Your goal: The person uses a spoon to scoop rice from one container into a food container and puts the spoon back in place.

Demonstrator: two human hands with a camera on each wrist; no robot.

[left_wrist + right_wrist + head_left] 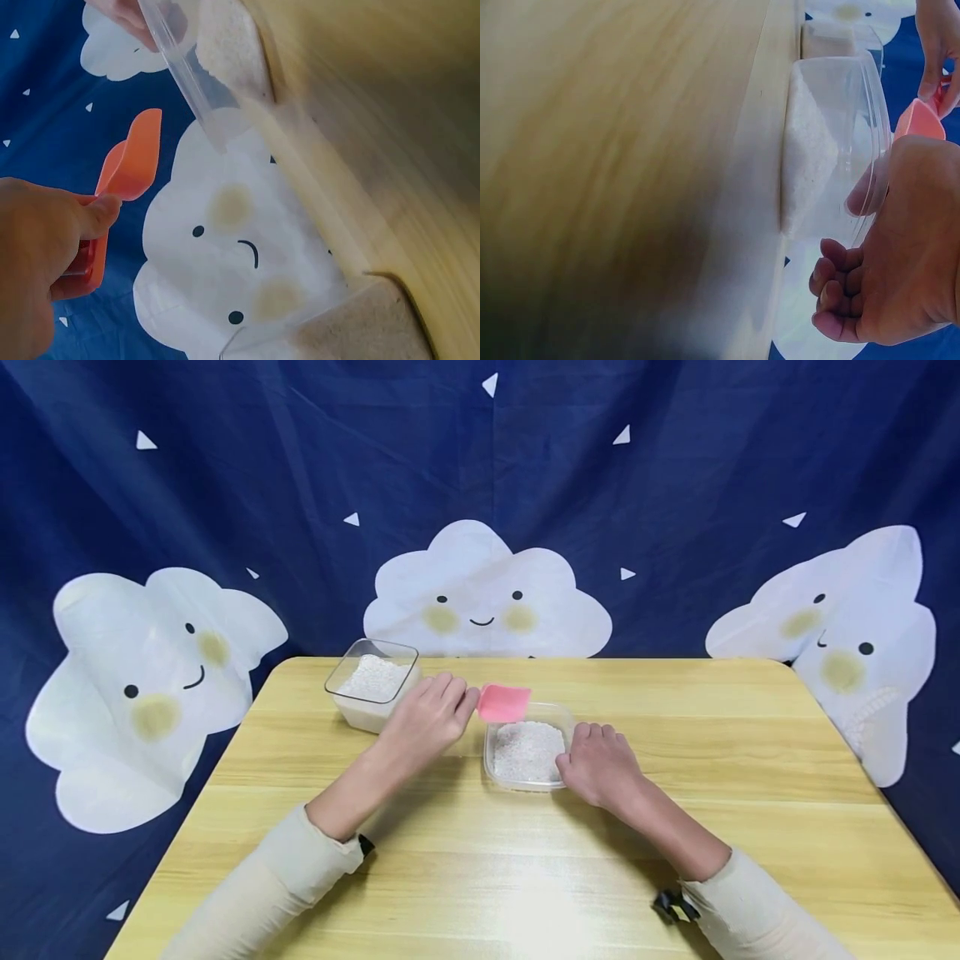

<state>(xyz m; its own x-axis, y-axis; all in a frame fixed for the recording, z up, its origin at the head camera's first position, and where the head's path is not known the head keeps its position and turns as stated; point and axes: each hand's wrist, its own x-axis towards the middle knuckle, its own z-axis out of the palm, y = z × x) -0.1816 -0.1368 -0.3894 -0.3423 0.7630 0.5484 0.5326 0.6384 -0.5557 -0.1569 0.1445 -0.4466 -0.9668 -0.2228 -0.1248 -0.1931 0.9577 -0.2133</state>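
My left hand (431,714) grips the handle of a pink scoop (504,702), which looks more orange in the left wrist view. The scoop is in the air above the far left rim of a clear plastic container (525,787), and no white material shows on it. White grainy material (528,752), perhaps rice, is heaped in that container. At the container's right side my right hand (602,764) holds its wall, thumb (864,191) on the inner side and the other fingers curled outside.
A squarer clear container (371,724) with a dark rim stands at the back left, partly behind my left forearm, holding similar white material. Both containers stand on a light wooden table (465,860). A dark blue curtain (420,443) with cloud faces hangs behind it.
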